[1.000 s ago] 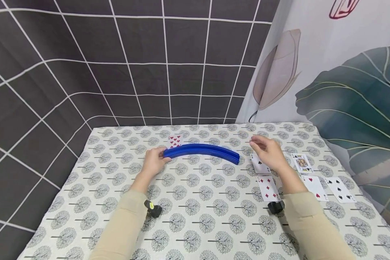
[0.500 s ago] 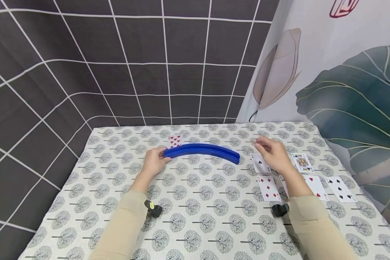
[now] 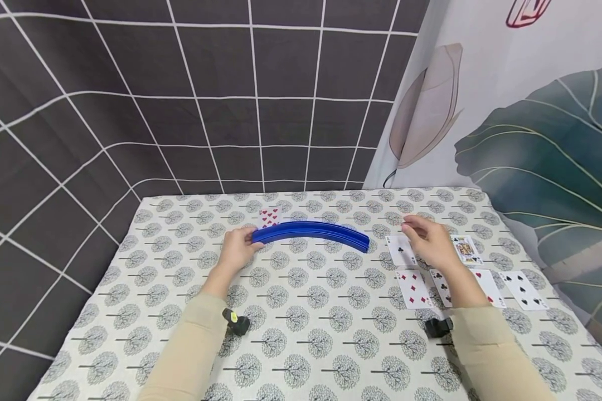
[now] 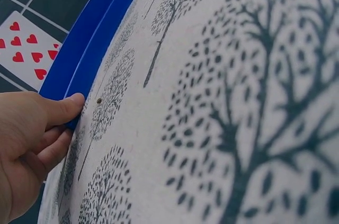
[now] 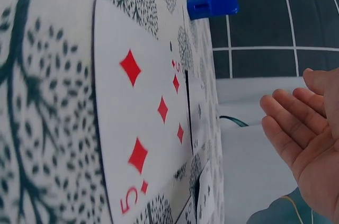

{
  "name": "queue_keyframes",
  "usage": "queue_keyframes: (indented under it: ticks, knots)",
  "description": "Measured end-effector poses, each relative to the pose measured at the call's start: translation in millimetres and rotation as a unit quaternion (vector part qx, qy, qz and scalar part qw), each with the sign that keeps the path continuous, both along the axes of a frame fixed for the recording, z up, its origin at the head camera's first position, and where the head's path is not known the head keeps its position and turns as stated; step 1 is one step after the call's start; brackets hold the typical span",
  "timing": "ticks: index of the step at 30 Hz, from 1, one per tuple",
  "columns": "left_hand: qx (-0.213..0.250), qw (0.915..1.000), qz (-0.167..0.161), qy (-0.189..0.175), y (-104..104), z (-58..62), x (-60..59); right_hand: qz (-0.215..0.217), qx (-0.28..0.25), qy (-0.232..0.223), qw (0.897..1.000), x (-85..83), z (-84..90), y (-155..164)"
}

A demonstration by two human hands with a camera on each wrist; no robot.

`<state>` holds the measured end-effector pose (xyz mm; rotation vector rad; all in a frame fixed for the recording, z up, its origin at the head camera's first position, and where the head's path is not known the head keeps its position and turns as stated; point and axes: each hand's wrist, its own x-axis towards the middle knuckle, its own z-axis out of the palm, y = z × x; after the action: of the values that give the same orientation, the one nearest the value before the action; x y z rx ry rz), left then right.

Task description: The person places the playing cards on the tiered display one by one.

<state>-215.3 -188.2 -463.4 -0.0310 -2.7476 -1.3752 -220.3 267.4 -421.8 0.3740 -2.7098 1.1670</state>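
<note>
My left hand (image 3: 237, 249) pinches the left end of a curved blue card holder (image 3: 313, 229) on the patterned tablecloth. In the left wrist view, the thumb lies on the front of the holder (image 4: 85, 44). A hearts playing card (image 3: 270, 218) stands upright at the holder's left part, its lower edge hidden. My right hand (image 3: 431, 242) hovers over the cards at the right, fingers loosely bent and holding nothing. Below and around it lie a clubs card (image 3: 400, 252), a five of diamonds (image 5: 153, 113) and a face card (image 3: 465, 249).
More cards lie face up at the right: a partly covered clubs card (image 3: 440, 284), a hearts card (image 3: 490, 289) and a spades card (image 3: 524, 291). A dark gridded cloth (image 3: 291, 122) hangs behind the table. A printed curtain (image 3: 511, 111) hangs at the right.
My right hand has moved to the right, away from the holder, showing more of the lower clubs card. The left hand and the holder stay in place.
</note>
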Motion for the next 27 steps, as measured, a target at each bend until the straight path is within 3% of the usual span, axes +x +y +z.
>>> queue_keyframes:
  ticks: [11, 27]
  knots:
    - [-0.001, 1.0, 0.003, -0.004, -0.5, -0.6, 0.5, -0.012, 0.008, 0.028, 1.0, 5.5, -1.1, 11.4]
    - [0.003, 1.0, 0.003, -0.003, 0.3, 0.1, 0.6, -0.033, 0.016, 0.022, 0.999, 13.4, 1.7, 24.6]
